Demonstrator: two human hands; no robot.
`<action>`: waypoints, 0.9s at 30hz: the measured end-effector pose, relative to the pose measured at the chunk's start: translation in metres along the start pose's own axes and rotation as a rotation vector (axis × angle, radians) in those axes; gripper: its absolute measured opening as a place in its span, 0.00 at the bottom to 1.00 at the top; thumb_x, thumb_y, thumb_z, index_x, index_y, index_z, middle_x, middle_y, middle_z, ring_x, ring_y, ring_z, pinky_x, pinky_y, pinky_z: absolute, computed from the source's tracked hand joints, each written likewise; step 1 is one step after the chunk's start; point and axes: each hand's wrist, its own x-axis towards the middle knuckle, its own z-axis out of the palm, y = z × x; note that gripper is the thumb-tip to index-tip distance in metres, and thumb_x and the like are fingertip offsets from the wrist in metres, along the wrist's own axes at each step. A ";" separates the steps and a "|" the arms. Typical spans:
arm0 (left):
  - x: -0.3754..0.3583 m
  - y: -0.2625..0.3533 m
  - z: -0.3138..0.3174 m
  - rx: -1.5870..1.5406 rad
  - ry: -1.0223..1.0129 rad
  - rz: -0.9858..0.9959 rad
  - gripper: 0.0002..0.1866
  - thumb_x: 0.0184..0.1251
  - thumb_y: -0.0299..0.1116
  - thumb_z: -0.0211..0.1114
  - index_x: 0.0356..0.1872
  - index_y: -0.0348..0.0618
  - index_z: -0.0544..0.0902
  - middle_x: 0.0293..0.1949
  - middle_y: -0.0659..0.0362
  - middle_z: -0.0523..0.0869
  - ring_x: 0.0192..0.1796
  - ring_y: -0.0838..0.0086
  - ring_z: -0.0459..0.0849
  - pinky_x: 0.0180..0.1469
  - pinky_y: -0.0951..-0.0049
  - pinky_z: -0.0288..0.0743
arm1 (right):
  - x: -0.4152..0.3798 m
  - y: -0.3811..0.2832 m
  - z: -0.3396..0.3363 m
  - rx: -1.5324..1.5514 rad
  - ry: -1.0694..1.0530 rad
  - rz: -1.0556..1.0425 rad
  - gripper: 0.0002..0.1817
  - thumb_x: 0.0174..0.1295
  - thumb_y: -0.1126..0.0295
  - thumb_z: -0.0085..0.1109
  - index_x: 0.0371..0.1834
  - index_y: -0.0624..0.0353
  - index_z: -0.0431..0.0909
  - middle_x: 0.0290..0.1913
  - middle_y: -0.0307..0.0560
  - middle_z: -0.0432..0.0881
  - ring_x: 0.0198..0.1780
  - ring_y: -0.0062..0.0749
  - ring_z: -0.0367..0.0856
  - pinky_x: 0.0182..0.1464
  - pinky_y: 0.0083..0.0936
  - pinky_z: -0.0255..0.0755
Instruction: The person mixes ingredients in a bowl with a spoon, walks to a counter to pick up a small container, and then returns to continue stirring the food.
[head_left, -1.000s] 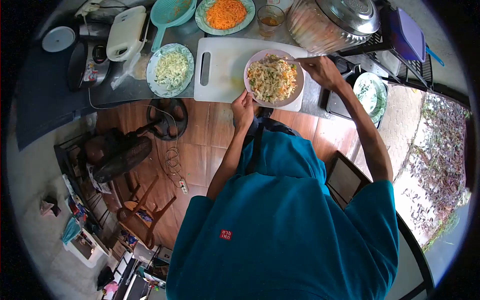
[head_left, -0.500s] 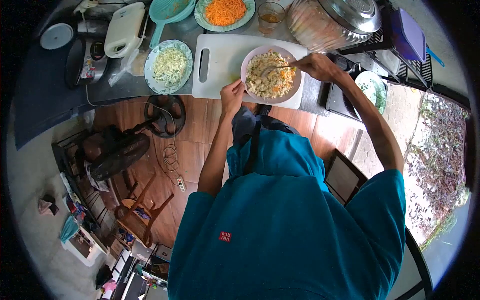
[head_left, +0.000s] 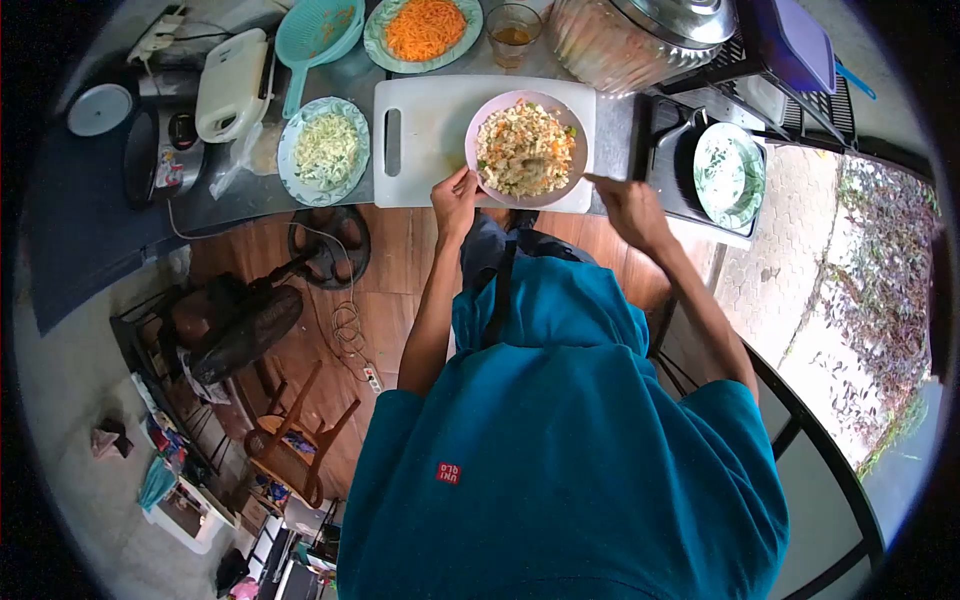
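A pink bowl (head_left: 472, 150) holds a mix of chopped white, orange and green food (head_left: 527, 145). It rests on the right part of a white cutting board (head_left: 425, 100). My left hand (head_left: 455, 203) pinches the bowl's rim at the lower left. At the lower right of the bowl, my right hand (head_left: 636, 212) is closed around the handle of a metal spoon (head_left: 590, 178). The spoon's head is sunk in the mix, so its shape is hidden now.
Shredded cabbage lies on a plate (head_left: 288, 165) left of the board, grated carrot on another plate (head_left: 374, 45) behind. A glass (head_left: 513, 38), a teal colander (head_left: 297, 85) and a large lidded container (head_left: 610, 55) stand nearby. A green-patterned plate (head_left: 728, 170) sits at right.
My right hand has swung from the bowl's upper right to its lower right, drawing the spoon round through the mix. My left hand stays on the rim. The whole view has shifted slightly.
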 end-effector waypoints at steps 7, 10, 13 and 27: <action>-0.015 -0.007 0.010 0.000 0.087 0.020 0.16 0.64 0.24 0.58 0.51 0.24 0.76 0.38 0.51 0.83 0.38 0.72 0.83 0.39 0.71 0.85 | -0.008 0.006 0.060 -0.094 0.045 0.114 0.20 0.57 0.76 0.45 0.53 0.55 0.77 0.25 0.65 0.78 0.26 0.56 0.80 0.30 0.46 0.74; -0.016 -0.013 0.010 0.045 0.106 0.046 0.16 0.63 0.24 0.59 0.50 0.24 0.76 0.36 0.53 0.83 0.36 0.74 0.83 0.38 0.72 0.84 | -0.008 -0.005 0.041 -0.093 0.046 0.137 0.19 0.58 0.76 0.45 0.51 0.55 0.78 0.25 0.65 0.78 0.27 0.56 0.80 0.31 0.46 0.73; -0.017 -0.031 0.007 0.052 0.121 0.020 0.15 0.61 0.24 0.60 0.48 0.25 0.77 0.35 0.53 0.83 0.37 0.74 0.82 0.37 0.72 0.84 | -0.001 -0.016 0.009 -0.107 0.070 0.200 0.17 0.59 0.75 0.45 0.48 0.57 0.80 0.25 0.65 0.78 0.28 0.57 0.79 0.32 0.45 0.73; -0.016 -0.044 0.010 0.176 0.053 0.099 0.09 0.61 0.19 0.57 0.42 0.30 0.73 0.41 0.49 0.79 0.41 0.66 0.82 0.41 0.67 0.85 | 0.029 0.001 -0.010 -0.384 -0.014 0.084 0.19 0.54 0.74 0.47 0.50 0.55 0.79 0.25 0.64 0.79 0.29 0.55 0.81 0.33 0.45 0.77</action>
